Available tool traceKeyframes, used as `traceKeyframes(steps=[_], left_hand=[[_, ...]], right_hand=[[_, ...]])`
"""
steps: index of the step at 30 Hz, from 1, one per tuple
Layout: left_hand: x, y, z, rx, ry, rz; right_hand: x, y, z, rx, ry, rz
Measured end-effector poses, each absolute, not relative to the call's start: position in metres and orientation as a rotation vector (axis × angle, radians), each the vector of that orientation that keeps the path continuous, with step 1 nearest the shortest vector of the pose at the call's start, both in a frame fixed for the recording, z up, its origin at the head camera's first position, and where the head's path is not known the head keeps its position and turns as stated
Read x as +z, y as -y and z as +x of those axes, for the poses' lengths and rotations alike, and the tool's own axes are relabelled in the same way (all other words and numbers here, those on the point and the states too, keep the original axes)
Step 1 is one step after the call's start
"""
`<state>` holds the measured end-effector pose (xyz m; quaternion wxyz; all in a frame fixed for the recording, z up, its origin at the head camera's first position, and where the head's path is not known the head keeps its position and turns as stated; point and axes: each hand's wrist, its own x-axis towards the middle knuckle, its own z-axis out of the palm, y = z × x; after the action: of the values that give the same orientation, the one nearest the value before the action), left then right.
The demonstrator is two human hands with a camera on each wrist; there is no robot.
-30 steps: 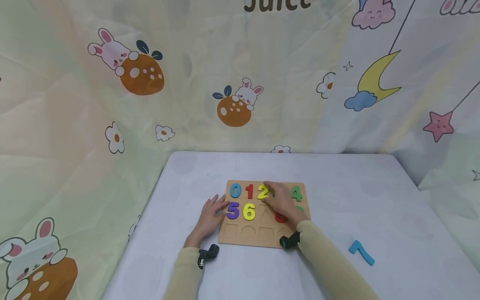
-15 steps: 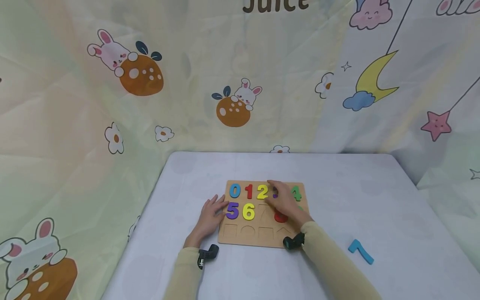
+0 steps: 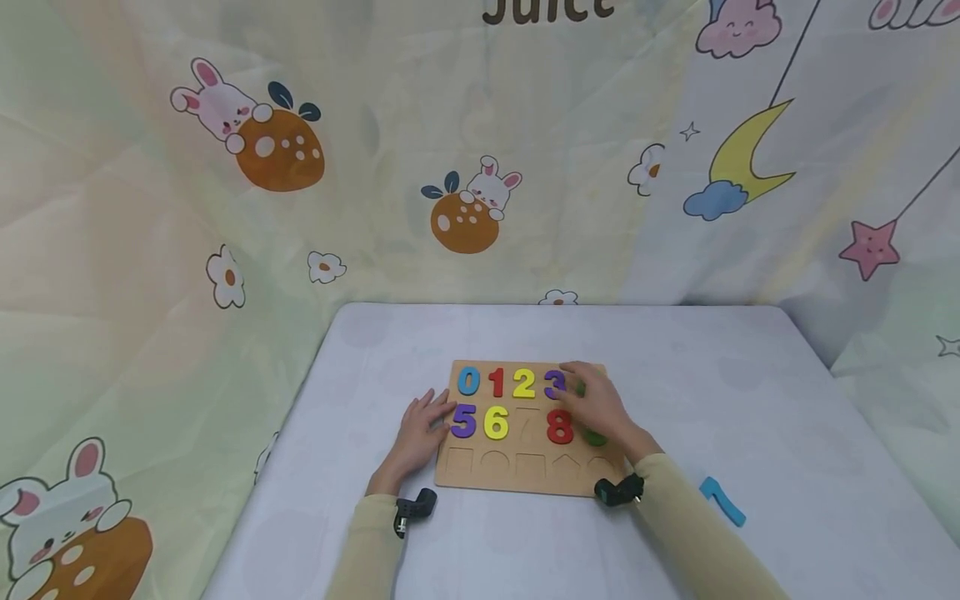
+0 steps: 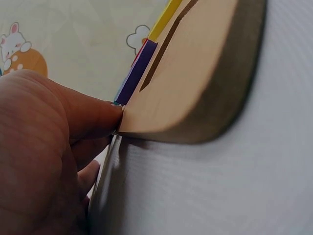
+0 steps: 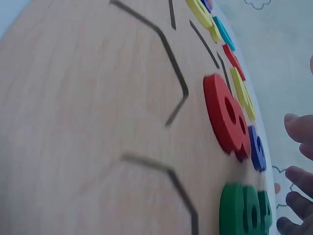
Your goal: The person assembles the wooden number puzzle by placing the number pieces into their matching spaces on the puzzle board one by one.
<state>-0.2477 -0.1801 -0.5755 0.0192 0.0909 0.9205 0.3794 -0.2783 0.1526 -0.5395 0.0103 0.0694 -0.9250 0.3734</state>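
A wooden number board (image 3: 480,475) lies on the table with raised coloured digits in two rows. My left hand (image 3: 417,432) rests at its left edge, fingertips beside the purple 5 (image 3: 464,421); in the left wrist view the thumb (image 4: 95,117) touches the board's edge. My right hand (image 3: 602,408) is over the board's right side, thumb and index finger apart beside the purple 3 (image 3: 555,384). It partly hides the green 4 and green 9 (image 3: 595,437). The right wrist view shows its fingers (image 5: 299,128) spread, nothing between them. The red 8 (image 3: 559,427) sits left of its palm.
A blue 7 (image 3: 723,502) lies on the white table (image 3: 750,400), right of the board and beside the right sleeve (image 3: 697,525). Between the yellow 6 (image 3: 496,422) and the red 8 is a bare 7 outline (image 3: 527,427). Several outlines line the board's near row. A printed cloth hangs behind.
My right hand has moved right, from beside the yellow 2 to beside the purple 3, uncovering the 3 and the red 8. The left hand stays in place.
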Motion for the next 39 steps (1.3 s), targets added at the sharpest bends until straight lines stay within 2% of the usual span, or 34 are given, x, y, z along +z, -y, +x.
traceKeyframes(steps=[21, 39], left_hand=[[-0.576, 0.181, -0.247, 1.174, -2.871, 0.321], [-0.576, 0.181, -0.248, 1.138, -2.895, 0.351]], right_hand=[[-0.537, -0.222, -0.246, 1.061, 2.865, 0.064], [-0.554, -0.262, -0.219, 0.949, 2.902, -0.006]])
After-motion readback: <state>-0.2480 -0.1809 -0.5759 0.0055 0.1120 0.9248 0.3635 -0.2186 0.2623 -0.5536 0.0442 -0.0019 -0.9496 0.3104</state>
